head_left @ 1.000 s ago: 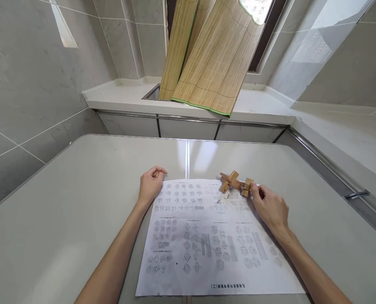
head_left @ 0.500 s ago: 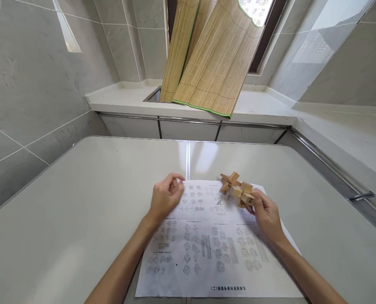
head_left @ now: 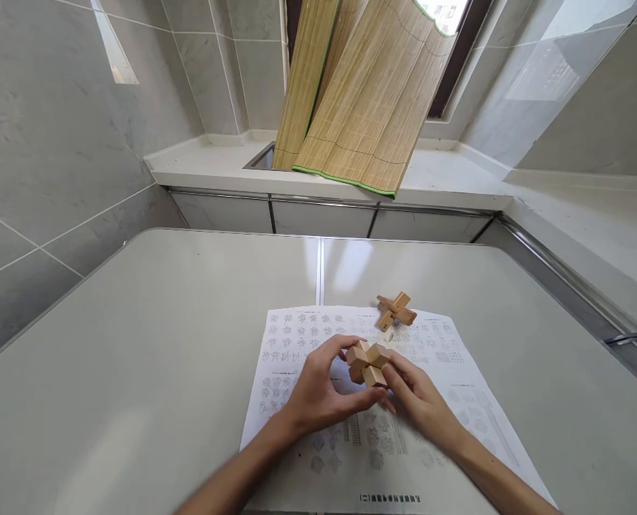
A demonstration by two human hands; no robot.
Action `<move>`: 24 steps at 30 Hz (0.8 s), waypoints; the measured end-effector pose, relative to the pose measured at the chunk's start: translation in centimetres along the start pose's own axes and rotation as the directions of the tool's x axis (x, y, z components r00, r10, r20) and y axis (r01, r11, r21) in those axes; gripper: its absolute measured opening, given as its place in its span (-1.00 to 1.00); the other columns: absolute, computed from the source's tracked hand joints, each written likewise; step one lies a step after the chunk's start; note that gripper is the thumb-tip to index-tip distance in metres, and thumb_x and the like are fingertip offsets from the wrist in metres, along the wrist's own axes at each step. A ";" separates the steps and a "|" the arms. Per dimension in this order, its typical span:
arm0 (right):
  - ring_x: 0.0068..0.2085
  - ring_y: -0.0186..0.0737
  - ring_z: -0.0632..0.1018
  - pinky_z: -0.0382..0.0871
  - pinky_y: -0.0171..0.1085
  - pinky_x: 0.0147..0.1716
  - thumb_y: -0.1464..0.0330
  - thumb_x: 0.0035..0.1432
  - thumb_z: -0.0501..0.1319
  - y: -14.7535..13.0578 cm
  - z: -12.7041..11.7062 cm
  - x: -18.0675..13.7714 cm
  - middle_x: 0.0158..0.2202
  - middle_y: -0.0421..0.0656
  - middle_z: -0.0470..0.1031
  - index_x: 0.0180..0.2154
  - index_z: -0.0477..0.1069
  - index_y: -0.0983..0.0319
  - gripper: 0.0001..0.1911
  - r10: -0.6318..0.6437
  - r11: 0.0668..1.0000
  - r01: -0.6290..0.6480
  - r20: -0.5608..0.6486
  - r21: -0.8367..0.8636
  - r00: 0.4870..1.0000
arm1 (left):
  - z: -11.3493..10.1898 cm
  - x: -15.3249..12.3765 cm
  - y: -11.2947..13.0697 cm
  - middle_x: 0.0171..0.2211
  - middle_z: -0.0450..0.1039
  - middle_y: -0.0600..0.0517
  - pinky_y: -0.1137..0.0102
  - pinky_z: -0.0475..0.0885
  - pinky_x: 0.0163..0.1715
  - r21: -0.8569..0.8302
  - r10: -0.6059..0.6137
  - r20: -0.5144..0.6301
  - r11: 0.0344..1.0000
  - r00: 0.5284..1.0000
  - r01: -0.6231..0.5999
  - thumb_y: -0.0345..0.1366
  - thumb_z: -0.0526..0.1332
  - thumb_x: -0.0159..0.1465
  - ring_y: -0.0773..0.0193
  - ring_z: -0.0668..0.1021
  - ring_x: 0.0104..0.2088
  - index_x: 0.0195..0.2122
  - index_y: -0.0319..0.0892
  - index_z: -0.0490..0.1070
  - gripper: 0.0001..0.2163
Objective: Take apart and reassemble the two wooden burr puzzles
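Observation:
A pale wooden burr puzzle (head_left: pixel 368 363), made of interlocking blocks, is held above the printed sheet. My left hand (head_left: pixel 326 390) curves around its left side, thumb at the near edge and fingers at the far edge. On the right side, my right hand (head_left: pixel 418 393) pinches the same puzzle between thumb and fingers. A second wooden puzzle (head_left: pixel 396 310), browner and cross-shaped, lies at the far edge of the sheet, apart from both hands. Beneath everything is the white instruction sheet (head_left: pixel 291 331), covered in small line diagrams; my hands hide part of it.
The pale table (head_left: pixel 136 343) has a seam down its middle. Beyond it runs a white ledge (head_left: pixel 200 161) with a bamboo mat (head_left: pixel 361 107) hanging over its edge. A metal rail (head_left: pixel 560 272) follows the right side, and grey tiled walls surround the table.
My right hand has brought the pale puzzle left and nearer, away from the brown one. My left hand has moved right and now grips the puzzle too.

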State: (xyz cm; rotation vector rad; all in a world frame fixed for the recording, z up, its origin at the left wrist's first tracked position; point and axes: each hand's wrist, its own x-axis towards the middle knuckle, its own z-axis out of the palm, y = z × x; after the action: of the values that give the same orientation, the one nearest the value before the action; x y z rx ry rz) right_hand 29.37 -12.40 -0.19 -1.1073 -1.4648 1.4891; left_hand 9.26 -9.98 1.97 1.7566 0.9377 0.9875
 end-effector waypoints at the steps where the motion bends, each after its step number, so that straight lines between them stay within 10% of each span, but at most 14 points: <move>1: -0.52 -0.29 0.37 0.31 -0.27 -0.42 0.00 0.43 0.07 -0.2 0.0 0.1 -0.50 -0.26 0.37 -0.13 0.40 0.19 -0.60 0.020 0.998 -0.023 0.071 0.052 0.997 | -0.2 0.0 0.0 -0.06 0.57 -0.06 0.19 0.50 0.02 -0.035 -0.007 0.006 0.999 1.000 0.008 -0.10 0.46 0.16 0.08 0.60 -0.06 0.04 -0.08 0.43 -0.54; 7: -0.60 -0.37 0.42 0.32 -0.33 -0.57 0.00 0.29 0.27 -0.8 -0.3 0.6 -0.44 -0.20 0.49 -0.08 0.47 0.26 -0.55 0.103 0.958 -0.190 0.361 0.214 0.927 | -0.8 -0.1 0.2 0.01 0.59 -0.07 0.18 0.49 0.09 -0.234 -0.010 0.154 0.971 0.988 0.046 -0.18 0.47 0.12 0.02 0.61 0.01 0.07 -0.08 0.49 -0.52; 19: -0.50 -0.34 0.44 0.32 -0.36 -0.52 0.17 0.18 0.40 0.0 -0.2 0.8 -0.51 -0.28 0.45 -0.34 0.35 0.18 -0.69 0.120 0.981 -0.120 0.010 0.149 0.993 | -0.4 -0.3 -0.4 0.02 0.60 -0.06 0.18 0.51 0.09 -0.054 0.005 -0.003 0.999 1.000 -0.005 -0.13 0.55 0.01 0.04 0.62 0.00 0.06 -0.06 0.48 -0.42; 24: -0.48 -0.32 0.42 0.36 -0.33 -0.48 0.09 0.30 0.28 -0.2 -0.3 0.9 -0.44 -0.24 0.49 -0.14 0.44 0.17 -0.70 0.097 0.994 -0.099 0.037 0.047 0.995 | -0.4 -0.3 -0.8 0.02 0.60 -0.07 0.18 0.53 0.03 0.020 -0.021 -0.049 1.000 0.999 0.022 -0.11 0.54 0.03 0.07 0.62 -0.06 0.09 -0.05 0.47 -0.41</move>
State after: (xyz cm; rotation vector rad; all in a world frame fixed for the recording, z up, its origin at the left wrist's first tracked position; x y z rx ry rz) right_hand 29.35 -11.45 -0.06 -1.1431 -1.4079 1.6107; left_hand 8.66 -9.88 1.27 1.7430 0.9987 1.0139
